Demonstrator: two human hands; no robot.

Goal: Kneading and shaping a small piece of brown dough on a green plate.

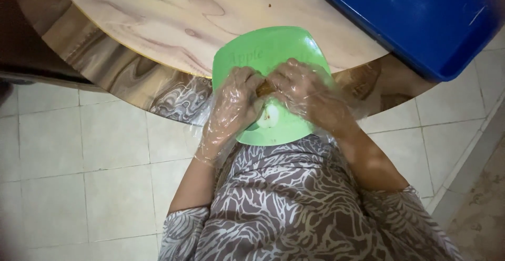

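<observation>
A green plastic cutting board (273,48) lies at the near edge of a round wood-patterned table (173,24), overhanging toward my lap. Both my hands wear clear plastic gloves. My left hand (231,106) and my right hand (305,95) meet over the board's middle, fingers closed on a small brownish piece of fruit (263,88), mostly hidden between them. A pale cut fruit piece with a core (270,116) rests on the board just below my fingers.
A blue plastic tray (415,19) sits at the table's far right, partly over the edge. Below the table is a pale tiled floor (84,156). My patterned grey-and-white garment (294,208) fills the lower middle.
</observation>
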